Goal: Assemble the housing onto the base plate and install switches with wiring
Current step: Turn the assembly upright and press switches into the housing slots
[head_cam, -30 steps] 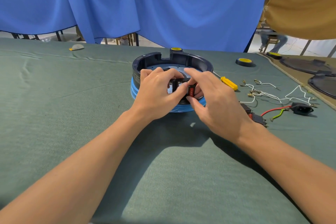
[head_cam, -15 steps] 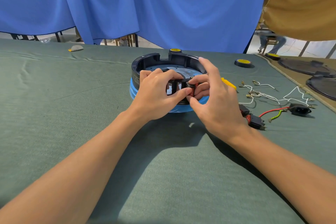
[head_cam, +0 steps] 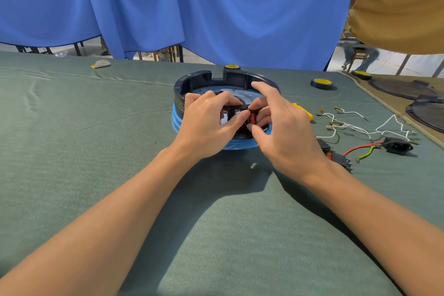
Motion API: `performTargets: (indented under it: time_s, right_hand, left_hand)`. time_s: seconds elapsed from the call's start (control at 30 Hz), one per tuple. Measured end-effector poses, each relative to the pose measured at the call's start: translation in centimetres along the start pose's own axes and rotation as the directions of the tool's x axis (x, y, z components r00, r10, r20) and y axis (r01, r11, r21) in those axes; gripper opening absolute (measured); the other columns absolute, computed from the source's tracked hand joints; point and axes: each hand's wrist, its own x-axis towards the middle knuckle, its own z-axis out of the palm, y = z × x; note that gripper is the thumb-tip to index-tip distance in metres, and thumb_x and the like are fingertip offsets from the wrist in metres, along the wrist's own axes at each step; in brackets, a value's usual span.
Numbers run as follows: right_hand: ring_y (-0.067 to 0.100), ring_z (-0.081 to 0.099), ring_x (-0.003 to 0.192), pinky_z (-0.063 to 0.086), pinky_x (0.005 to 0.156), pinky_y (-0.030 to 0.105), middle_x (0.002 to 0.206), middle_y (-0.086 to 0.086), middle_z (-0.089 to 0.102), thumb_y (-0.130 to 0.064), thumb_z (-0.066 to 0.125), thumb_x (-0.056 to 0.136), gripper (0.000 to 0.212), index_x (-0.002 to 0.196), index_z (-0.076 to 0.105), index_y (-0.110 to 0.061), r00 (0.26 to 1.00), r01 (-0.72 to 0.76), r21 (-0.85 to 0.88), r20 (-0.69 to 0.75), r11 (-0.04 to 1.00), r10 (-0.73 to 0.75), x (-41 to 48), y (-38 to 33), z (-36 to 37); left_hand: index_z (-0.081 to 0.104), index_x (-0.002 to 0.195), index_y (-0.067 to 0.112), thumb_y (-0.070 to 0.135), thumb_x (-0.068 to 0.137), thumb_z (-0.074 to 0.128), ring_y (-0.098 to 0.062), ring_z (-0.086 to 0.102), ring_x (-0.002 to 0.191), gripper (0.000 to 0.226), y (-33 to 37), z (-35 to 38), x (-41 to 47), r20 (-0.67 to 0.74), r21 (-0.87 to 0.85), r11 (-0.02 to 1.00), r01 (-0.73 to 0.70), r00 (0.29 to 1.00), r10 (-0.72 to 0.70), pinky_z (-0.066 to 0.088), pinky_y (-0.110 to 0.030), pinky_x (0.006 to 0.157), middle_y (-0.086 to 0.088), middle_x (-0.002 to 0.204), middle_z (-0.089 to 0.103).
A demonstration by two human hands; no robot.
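Two hands (head_cam: 204, 127) (head_cam: 290, 137); one housing (head_cam: 192, 84)

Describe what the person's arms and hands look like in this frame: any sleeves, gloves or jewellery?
Both are bare. The left hand and right hand wear no gloves, and no rings show on the fingers in view. The left forearm and right forearm are uncovered to the frame's edge: no sleeve, watch, bracelet or marking shows.
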Motion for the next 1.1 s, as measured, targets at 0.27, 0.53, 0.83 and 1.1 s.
performTargets:
  time_s: [0.27, 0.53, 0.83, 1.1]
  right_hand:
    - [0.011, 0.053, 0.086, 0.047, 0.083, 0.025, 0.101, 0.0, 0.066, -0.006, 0.072, 0.08, 0.057, 0.133, 0.051, -0.008, 1.0, 0.003, -0.014, 0.002, 1.0, -0.003, 0.2, 0.1, -0.2]
    - [-0.011, 0.057, 0.074, 0.036, 0.065, 0.002, 0.084, -0.015, 0.07, -0.004, 0.069, 0.085, 0.026, 0.107, 0.07, -0.017, 0.984, -0.158, 0.142, -0.063, 0.977, 0.168, 0.8, 0.6, -1.1]
    - [0.011, 0.051, 0.097, 0.039, 0.077, 0.02, 0.097, -0.008, 0.061, -0.022, 0.075, 0.082, 0.023, 0.105, 0.073, -0.019, 0.974, -0.194, 0.043, -0.113, 0.98, 0.198, 1.1, 0.7, -0.7]
    - [0.006, 0.041, 0.107, 0.029, 0.084, 0.007, 0.11, -0.009, 0.061, -0.025, 0.073, 0.085, 0.02, 0.105, 0.074, -0.026, 0.971, -0.232, 0.056, -0.05, 0.971, 0.234, 1.6, 1.3, -0.6]
  left_hand:
    - [0.069, 0.095, 0.017, 0.032, 0.09, 0.066, -0.014, 0.054, 0.074, 0.016, 0.1, 0.3, 0.0, -0.026, 0.068, 0.998, -0.002, 1.0, 0.003, 0.027, -0.032, 0.086, 0.027, 0.069, 0.043]
    - [0.07, 0.093, 0.022, 0.051, 0.087, 0.051, -0.012, 0.055, 0.077, 0.036, 0.1, 0.4, 0.0, -0.052, 0.013, 1.0, 0.019, 0.998, -0.019, 0.025, -0.028, 0.084, 0.016, 0.071, 0.054]
    - [0.072, 0.087, 0.017, 0.04, 0.087, 0.067, -0.015, 0.06, 0.081, 0.023, 0.5, 0.6, 0.3, -0.101, 0.003, 0.997, 0.078, 0.992, -0.077, 0.025, -0.03, 0.089, 0.011, 0.078, 0.067]
    - [0.073, 0.082, 0.019, 0.043, 0.084, 0.064, -0.018, 0.064, 0.079, 0.025, 0.4, 0.4, 0.8, -0.045, -0.074, 0.99, 0.12, 0.991, -0.124, 0.034, -0.04, 0.098, 0.008, 0.075, 0.072]
